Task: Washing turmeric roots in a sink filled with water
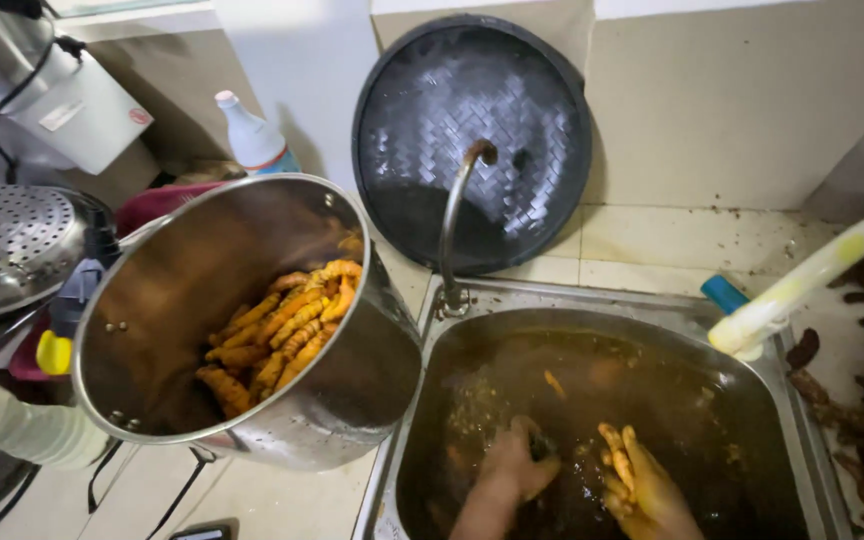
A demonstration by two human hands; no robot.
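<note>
My left hand (518,468) is sunk in the sink's (810,440) brown water, fingers curled, around what I cannot tell. My right hand (642,490) grips a bunch of orange roots (616,452) just above the water. More roots fill the tilted pot (352,380) beside the sink.

Here's a home kitchen: a steel sink (802,420) full of brown water under a curved tap (455,215), tiled counter and wall, a big steel pot (352,380) of orange roots, a perforated steamer tray (7,240) alongside.
</note>
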